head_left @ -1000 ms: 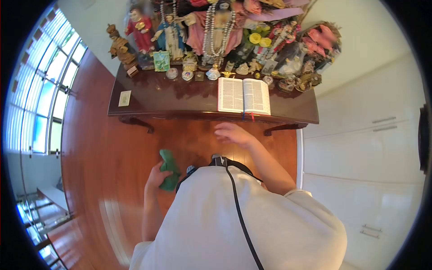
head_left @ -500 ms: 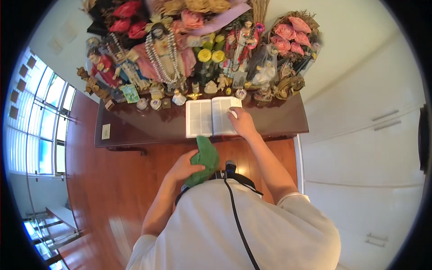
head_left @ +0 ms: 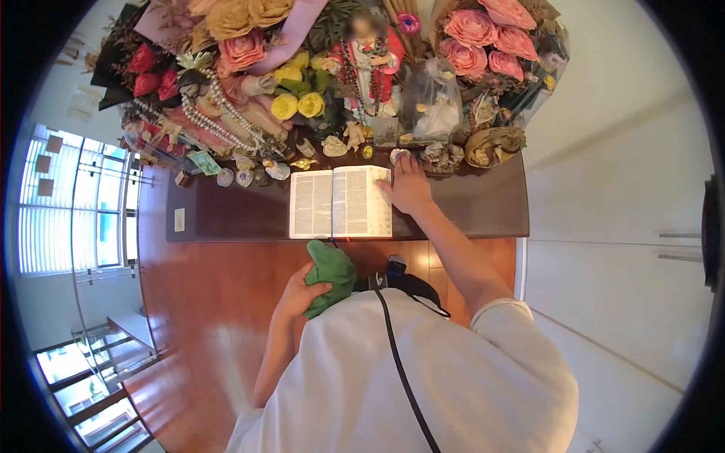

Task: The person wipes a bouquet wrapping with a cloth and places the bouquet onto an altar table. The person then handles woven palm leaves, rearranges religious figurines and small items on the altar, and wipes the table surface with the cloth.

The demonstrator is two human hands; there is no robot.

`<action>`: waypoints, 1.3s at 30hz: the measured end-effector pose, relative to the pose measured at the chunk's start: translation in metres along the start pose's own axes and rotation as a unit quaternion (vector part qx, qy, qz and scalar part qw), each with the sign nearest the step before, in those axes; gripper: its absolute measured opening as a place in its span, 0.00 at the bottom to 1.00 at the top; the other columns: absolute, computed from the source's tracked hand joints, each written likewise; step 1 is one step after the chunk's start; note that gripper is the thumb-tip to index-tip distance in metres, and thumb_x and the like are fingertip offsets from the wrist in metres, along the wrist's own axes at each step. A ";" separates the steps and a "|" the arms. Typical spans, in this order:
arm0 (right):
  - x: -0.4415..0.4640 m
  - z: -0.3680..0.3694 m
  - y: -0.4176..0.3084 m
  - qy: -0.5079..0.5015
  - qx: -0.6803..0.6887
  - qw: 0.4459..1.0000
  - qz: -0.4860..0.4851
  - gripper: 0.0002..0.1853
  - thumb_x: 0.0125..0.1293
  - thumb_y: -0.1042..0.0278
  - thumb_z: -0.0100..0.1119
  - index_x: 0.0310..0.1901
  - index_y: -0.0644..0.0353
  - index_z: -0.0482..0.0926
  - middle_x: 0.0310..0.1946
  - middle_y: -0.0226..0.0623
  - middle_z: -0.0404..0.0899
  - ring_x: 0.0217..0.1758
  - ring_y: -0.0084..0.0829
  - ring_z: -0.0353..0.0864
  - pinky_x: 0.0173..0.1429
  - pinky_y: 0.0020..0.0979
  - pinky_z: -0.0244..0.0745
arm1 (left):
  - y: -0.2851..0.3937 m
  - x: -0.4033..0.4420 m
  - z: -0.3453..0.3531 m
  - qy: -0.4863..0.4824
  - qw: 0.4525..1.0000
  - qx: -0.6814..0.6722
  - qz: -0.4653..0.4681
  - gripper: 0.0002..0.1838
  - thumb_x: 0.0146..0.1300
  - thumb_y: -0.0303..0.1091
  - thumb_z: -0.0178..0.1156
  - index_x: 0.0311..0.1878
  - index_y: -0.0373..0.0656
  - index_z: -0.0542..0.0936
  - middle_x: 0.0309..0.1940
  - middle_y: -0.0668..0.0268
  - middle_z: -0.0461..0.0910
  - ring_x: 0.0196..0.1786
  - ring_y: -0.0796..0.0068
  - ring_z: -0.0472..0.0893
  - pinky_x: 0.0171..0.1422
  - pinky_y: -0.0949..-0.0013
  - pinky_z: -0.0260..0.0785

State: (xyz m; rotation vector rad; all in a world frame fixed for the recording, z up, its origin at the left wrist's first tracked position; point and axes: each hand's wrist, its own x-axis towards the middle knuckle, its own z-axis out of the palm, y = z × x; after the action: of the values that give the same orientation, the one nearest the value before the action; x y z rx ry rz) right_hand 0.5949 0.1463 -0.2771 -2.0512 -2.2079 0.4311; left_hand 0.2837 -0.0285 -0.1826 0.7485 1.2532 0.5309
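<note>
An open book (head_left: 311, 204) lies near the front edge of the dark wooden table (head_left: 468, 204), its printed pages facing up. My right hand (head_left: 410, 187) rests at the book's right edge with its fingers stretched out and its thumb over the page margin. Those fingertips reach a small round trinket (head_left: 399, 155) behind the book; whether they touch it I cannot tell. Below the table's front edge, my left hand (head_left: 300, 291) is closed around a crumpled green cloth (head_left: 331, 275).
Religious statues, among them a red-robed figure (head_left: 370, 72), crowd the table's back with small figurines. Pink roses (head_left: 491, 41), yellow flowers (head_left: 298, 94) and bead strings (head_left: 219, 113) stand among them. White cabinets (head_left: 604, 226) are at right, windows (head_left: 75, 204) at left.
My right hand has shifted from the right page toward the book's outer edge, its fingers now extended. My left hand still grips the green cloth. The camera view has turned slightly.
</note>
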 end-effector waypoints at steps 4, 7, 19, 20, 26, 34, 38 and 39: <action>-0.019 -0.007 0.007 0.138 0.092 0.984 -0.061 0.39 0.67 0.48 0.63 0.68 0.73 0.65 0.70 0.57 0.65 0.74 0.56 0.64 0.75 0.50 0.62 | 0.017 0.004 0.000 0.001 0.998 0.065 0.020 0.29 0.59 0.23 0.68 0.66 0.35 0.75 0.51 0.63 0.84 0.52 0.74 0.83 0.59 0.67 0.76; -0.050 0.006 0.025 0.127 0.205 0.965 0.106 0.44 0.60 0.54 0.72 0.68 0.74 0.62 0.67 0.61 0.65 0.70 0.57 0.66 0.73 0.51 0.64 | 0.022 0.010 -0.010 0.005 0.996 0.093 0.016 0.29 0.59 0.23 0.68 0.65 0.35 0.75 0.51 0.63 0.84 0.52 0.73 0.83 0.60 0.67 0.76; -0.016 0.008 0.057 0.275 0.205 0.883 0.321 0.59 0.45 0.53 0.84 0.71 0.72 0.56 0.66 0.58 0.65 0.67 0.58 0.66 0.69 0.54 0.64 | 0.033 0.009 -0.017 0.010 0.991 0.134 -0.019 0.29 0.59 0.24 0.68 0.65 0.33 0.75 0.50 0.59 0.85 0.50 0.71 0.84 0.56 0.67 0.77; -0.014 0.010 0.058 0.291 0.195 0.880 0.319 0.58 0.44 0.54 0.84 0.70 0.72 0.57 0.65 0.56 0.66 0.66 0.58 0.67 0.68 0.54 0.64 | 0.033 0.007 -0.017 0.012 0.992 0.126 -0.024 0.30 0.59 0.24 0.68 0.66 0.33 0.75 0.50 0.59 0.85 0.50 0.71 0.84 0.56 0.67 0.77; -0.011 0.014 0.064 0.305 0.207 0.880 0.300 0.56 0.43 0.56 0.85 0.69 0.71 0.59 0.62 0.55 0.68 0.65 0.58 0.68 0.69 0.52 0.65 | 0.029 0.001 -0.022 0.028 0.990 0.133 -0.041 0.31 0.59 0.24 0.68 0.66 0.32 0.74 0.50 0.58 0.85 0.49 0.71 0.84 0.56 0.67 0.77; -0.032 0.019 0.144 0.382 0.297 0.813 0.326 0.60 0.43 0.58 0.84 0.71 0.78 0.53 0.66 0.64 0.61 0.72 0.58 0.61 0.77 0.49 0.58 | 0.021 -0.002 -0.024 0.036 0.991 0.126 -0.033 0.29 0.58 0.24 0.68 0.65 0.32 0.75 0.50 0.58 0.85 0.50 0.71 0.84 0.57 0.67 0.77; -0.028 -0.015 0.180 0.407 0.292 0.816 0.288 0.68 0.42 0.59 0.85 0.75 0.78 0.44 0.72 0.64 0.53 0.78 0.56 0.53 0.82 0.45 0.51 | 0.018 -0.002 -0.022 0.032 0.986 0.147 -0.067 0.29 0.58 0.25 0.69 0.64 0.32 0.75 0.48 0.59 0.85 0.49 0.70 0.84 0.56 0.66 0.77; -0.027 -0.020 0.182 0.411 0.292 0.814 0.289 0.68 0.42 0.59 0.85 0.75 0.78 0.44 0.72 0.64 0.53 0.78 0.56 0.53 0.82 0.45 0.51 | 0.020 -0.001 -0.020 0.031 0.986 0.149 -0.064 0.29 0.58 0.25 0.69 0.64 0.32 0.75 0.48 0.59 0.85 0.49 0.70 0.84 0.56 0.66 0.77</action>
State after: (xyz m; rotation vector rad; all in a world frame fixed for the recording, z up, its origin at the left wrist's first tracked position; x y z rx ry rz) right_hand 0.7772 0.1324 -0.3045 -1.9434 -0.8097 0.1568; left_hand 0.2651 -0.0124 -0.1694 0.8996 1.4472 0.2648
